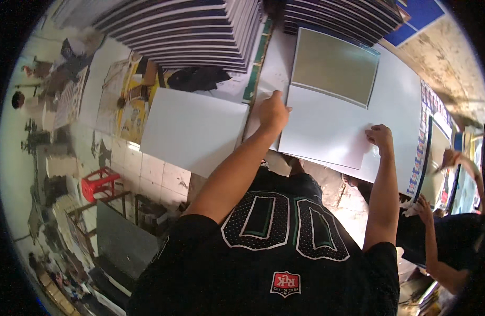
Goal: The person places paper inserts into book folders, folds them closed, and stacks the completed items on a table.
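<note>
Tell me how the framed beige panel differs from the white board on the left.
Colour: the framed panel is greyish-beige; the white board is plain white.
Edge: the panel has a pale rim; the board shows no contrasting one.
Place: the panel lies farther right and farther ahead than the board.
Both look flat and four-sided.

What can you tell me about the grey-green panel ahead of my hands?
The panel is flat and four-sided, with a plain grey-green face and a narrow pale rim; its material is unclear. It lies flat on a white surface, close by a dark-and-white stack. Neither the left hand nor the right hand touches it.
</note>
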A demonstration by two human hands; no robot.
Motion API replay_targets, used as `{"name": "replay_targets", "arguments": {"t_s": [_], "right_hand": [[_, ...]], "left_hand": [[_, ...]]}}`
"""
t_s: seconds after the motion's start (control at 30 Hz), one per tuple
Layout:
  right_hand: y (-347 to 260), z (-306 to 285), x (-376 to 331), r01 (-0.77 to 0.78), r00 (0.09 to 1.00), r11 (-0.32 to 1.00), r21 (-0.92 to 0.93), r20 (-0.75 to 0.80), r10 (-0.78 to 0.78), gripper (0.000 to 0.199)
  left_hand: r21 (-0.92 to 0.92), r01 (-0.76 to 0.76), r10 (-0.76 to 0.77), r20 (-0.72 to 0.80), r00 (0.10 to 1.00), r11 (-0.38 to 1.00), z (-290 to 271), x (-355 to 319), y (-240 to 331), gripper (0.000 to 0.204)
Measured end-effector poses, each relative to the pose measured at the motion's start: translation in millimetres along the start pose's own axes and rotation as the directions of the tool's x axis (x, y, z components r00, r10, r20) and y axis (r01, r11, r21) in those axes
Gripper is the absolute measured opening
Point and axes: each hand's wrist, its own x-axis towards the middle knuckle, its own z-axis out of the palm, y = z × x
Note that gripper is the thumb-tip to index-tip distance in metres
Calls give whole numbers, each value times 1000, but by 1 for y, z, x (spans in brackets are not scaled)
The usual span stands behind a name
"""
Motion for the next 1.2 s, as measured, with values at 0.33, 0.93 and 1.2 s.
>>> {"name": "replay_targets", "arguments": {"t_s": [0.33,0.93,1.2], "right_hand": [[8,-4,5,-112,992,973,202,76,98,29],[20,18,-14,208,900,972,-111,-368,-235,22],[13,14,-18,105,959,994,-8,-264,-104,17]], "left_hand": [[41,-5,4,28,1000,999,4,1,7,37],[-6,130,-128,114,985,992,5,4,-2,49],[-41,196,-186,179,966,980,4,9,-13,44]]}}
